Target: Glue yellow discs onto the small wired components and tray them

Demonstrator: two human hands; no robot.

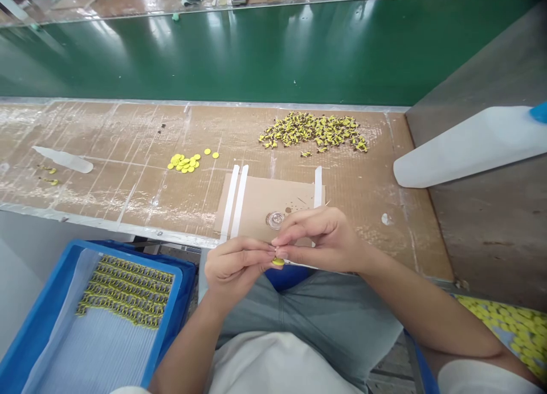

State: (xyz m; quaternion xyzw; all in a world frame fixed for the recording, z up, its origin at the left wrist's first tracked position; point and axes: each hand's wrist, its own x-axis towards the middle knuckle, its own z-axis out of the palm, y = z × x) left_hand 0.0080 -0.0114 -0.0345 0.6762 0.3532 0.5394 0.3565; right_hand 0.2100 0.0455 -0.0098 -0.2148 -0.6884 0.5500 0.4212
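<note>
At the table's front edge, my left hand (239, 265) and my right hand (320, 238) meet fingertip to fingertip. Pinched between the left fingers is a small yellow disc (278, 262), partly covered by them. The right thumb and fingers are closed at the same spot; what they grip there is too small to make out. Just behind the hands, a small clear round dish (276, 220) sits on a cardboard sheet (265, 194) fixed with white tape strips. Brown spots mark the sheet near the right hand.
Yellow discs (183, 163) lie left of centre; a heap of small yellow-and-black pieces (314, 131) lies farther back. A white bottle (470, 146) leans at right. A blue tray (171, 303) with rows of pieces stands lower left. More yellow discs (508, 325) fill the lower right. Behind runs a green belt (256, 57).
</note>
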